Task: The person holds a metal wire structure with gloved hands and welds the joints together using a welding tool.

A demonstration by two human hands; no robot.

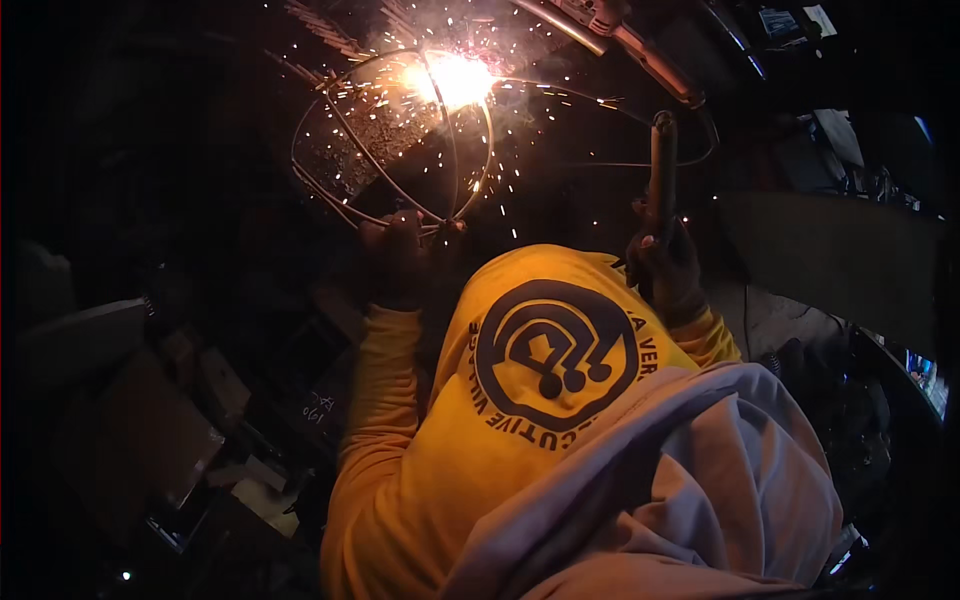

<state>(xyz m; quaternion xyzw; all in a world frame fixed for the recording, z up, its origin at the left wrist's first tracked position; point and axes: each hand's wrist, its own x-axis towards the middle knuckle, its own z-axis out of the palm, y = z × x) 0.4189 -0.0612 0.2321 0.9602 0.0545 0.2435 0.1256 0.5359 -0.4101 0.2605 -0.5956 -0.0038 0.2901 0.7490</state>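
Observation:
A cage-like frame of bent metal rods point(375, 165) stands in front of me, rounded in outline. My left hand point(393, 245) is closed around its near end, where several rods meet. In my right hand point(668, 262) is a welding electrode holder point(662, 165), gripped upright. A thin electrode point(565, 92) runs left from its top toward a white-hot welding arc point(457, 80) at the frame's far side. Glare hides the exact contact point, and sparks spray all around it. Dim light blurs the fingers of both hands.
Beyond the holder lies a long tool with a metal body point(650, 60), beside a pale tube point(560, 25). A thin cable point(712, 145) loops near it. A dark flat panel point(840, 250) stands at right. Boards and scraps point(150, 430) lie in shadow at left.

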